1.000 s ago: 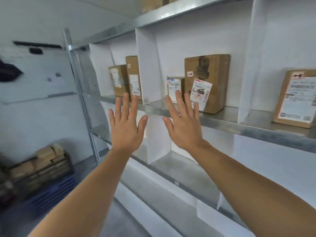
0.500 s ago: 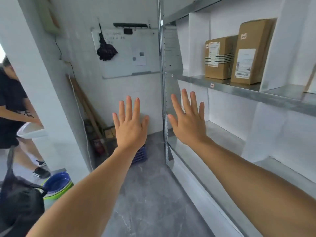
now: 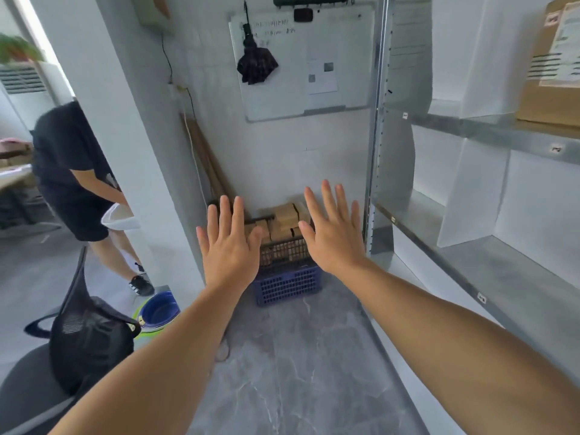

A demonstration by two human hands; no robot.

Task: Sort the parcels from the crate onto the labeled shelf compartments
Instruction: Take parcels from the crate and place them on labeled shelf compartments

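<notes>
both arms reach forward above the grey floor point(image 3: 298, 356), backs of the hands up. the left grip point(image 3: 230, 246) is released, fingers straight and spread, holding nothing. the right grip point(image 3: 334, 237) is released the same way and is also empty. the two are apart and touch nothing that can be seen

beyond the gap between them, the dark crate point(image 3: 284, 251) stands at the far edge of the floor, against the white wall, on top of a blue crate point(image 3: 288, 285). brown parcels point(image 3: 284, 218) are heaped in it and rise above its rim. the stack sits near the upright metal post point(image 3: 376, 120) at the end of the shelf point(image 3: 489, 133)

the shelf runs along the right edge of the floor. white dividers split it into compartments, and small labels sit on its front rims. one labelled box point(image 3: 546, 102) stands on the upper level, at the right

a whiteboard point(image 3: 301, 89) hangs on the wall above the crate, with a folded dark umbrella point(image 3: 255, 64) hanging over it. at the left another person point(image 3: 69, 158) in dark clothes holds a white basin point(image 3: 120, 216). a black chair point(image 3: 78, 324) fills the lower left corner, and a blue bowl point(image 3: 160, 309) sits on the floor by the pillar
</notes>
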